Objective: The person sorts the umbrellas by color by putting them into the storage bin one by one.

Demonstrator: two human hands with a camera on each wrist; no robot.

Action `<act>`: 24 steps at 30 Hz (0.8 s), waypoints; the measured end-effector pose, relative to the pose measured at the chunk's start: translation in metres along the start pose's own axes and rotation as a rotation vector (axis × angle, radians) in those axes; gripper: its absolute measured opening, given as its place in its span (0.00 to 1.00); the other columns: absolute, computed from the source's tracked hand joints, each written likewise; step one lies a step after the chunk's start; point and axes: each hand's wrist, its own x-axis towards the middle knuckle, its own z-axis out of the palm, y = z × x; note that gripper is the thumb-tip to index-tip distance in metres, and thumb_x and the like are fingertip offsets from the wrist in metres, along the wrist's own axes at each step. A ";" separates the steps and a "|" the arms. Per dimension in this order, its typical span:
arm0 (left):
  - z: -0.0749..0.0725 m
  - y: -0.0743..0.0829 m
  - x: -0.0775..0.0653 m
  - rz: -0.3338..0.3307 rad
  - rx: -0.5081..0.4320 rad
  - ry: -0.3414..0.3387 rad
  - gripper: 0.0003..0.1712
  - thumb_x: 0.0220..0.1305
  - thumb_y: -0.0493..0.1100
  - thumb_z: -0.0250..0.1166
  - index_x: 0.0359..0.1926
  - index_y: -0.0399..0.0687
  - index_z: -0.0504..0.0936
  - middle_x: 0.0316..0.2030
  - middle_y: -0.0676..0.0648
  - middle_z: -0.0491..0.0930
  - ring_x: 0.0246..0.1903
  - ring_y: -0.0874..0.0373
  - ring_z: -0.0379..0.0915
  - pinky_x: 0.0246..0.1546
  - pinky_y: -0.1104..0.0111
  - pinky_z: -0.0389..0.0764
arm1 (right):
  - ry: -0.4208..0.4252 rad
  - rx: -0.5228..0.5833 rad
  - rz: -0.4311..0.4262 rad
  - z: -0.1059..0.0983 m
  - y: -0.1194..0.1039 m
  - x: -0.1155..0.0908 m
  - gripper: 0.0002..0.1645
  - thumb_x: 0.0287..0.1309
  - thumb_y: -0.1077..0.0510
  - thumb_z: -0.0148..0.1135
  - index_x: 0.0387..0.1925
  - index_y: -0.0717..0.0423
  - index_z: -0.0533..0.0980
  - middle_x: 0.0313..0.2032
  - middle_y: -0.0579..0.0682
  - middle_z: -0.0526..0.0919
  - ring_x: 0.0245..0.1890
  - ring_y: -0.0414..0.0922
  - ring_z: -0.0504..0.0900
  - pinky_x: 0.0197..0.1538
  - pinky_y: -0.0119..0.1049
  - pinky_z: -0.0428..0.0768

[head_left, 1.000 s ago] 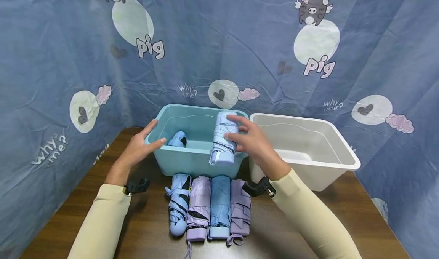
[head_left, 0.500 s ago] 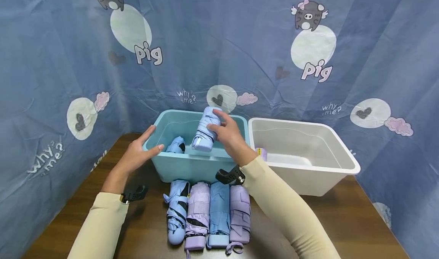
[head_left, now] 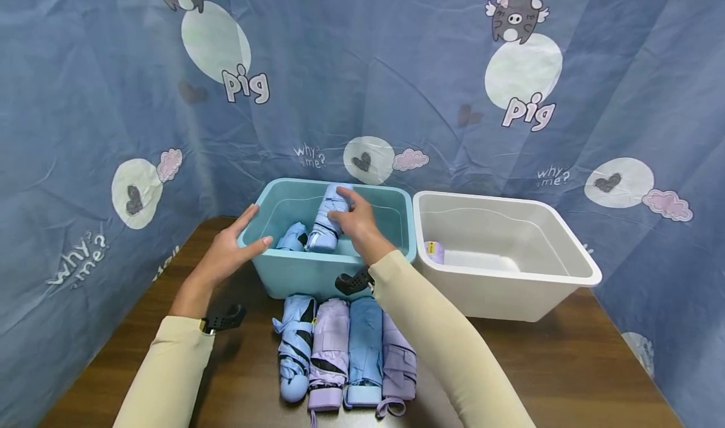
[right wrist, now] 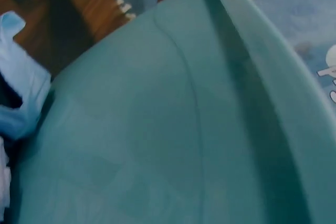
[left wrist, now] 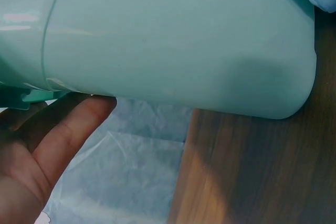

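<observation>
My right hand (head_left: 359, 223) holds a folded light-blue umbrella (head_left: 325, 226), thumb and fingers on its near side, tilted down inside the teal bin (head_left: 314, 269). Beside it in that bin lies another light-blue umbrella (head_left: 291, 236), mostly hidden by the front wall. My left hand (head_left: 226, 252) stays at the bin's left front corner, fingers extended along the side and thumb at the front rim. In the left wrist view its fingers (left wrist: 79, 124) touch just under the rim. The right wrist view shows mostly the bin's wall (right wrist: 131, 108); the held umbrella is out of sight there.
In front of the teal bin, a row on the brown table (head_left: 555, 365) holds a light-blue umbrella (head_left: 294, 359), a lilac one (head_left: 330, 346), a darker blue one (head_left: 365, 346) and a purple one (head_left: 399, 368). A white bin (head_left: 504, 296) at right contains a lilac item (head_left: 435, 252).
My right hand has carried the light-blue umbrella left and lowered it from above the teal bin's front right rim into the bin. The left hand has kept its place at the corner.
</observation>
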 end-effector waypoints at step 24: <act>0.001 0.006 -0.002 -0.011 -0.017 -0.020 0.50 0.63 0.58 0.63 0.77 0.60 0.44 0.76 0.48 0.39 0.70 0.33 0.46 0.60 0.34 0.57 | -0.133 -0.483 0.130 0.000 0.010 0.005 0.31 0.57 0.65 0.65 0.61 0.38 0.76 0.57 0.57 0.72 0.42 0.50 0.75 0.39 0.36 0.77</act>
